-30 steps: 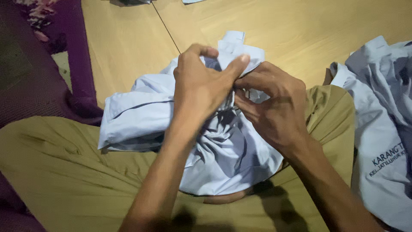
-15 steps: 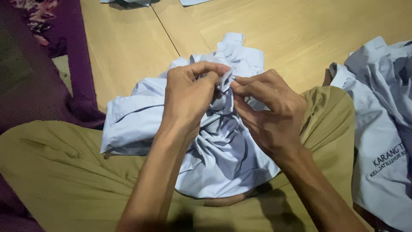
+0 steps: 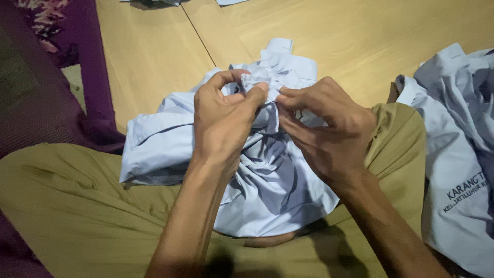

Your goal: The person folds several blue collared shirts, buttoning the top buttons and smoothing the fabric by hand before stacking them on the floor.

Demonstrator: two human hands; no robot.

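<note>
A crumpled light blue shirt (image 3: 278,190) lies across my lap, over legs in olive trousers (image 3: 77,206). My left hand (image 3: 224,121) pinches a bunched fold of the shirt between thumb and fingers near its upper middle. My right hand (image 3: 329,128) grips the same bunch of cloth right beside it, fingertips touching the left hand's. Part of the shirt spreads onto the wooden floor (image 3: 334,36) beyond my knees.
A second light blue garment (image 3: 458,154) with dark lettering lies at the right edge. A purple cloth with a floral corner (image 3: 56,67) covers the floor at the left. More pale fabric (image 3: 154,2) shows at the top edge.
My left hand has slid left and lower on the cloth, and both hands have regathered the bunched fold between them. The shirt has shifted slightly on my lap.
</note>
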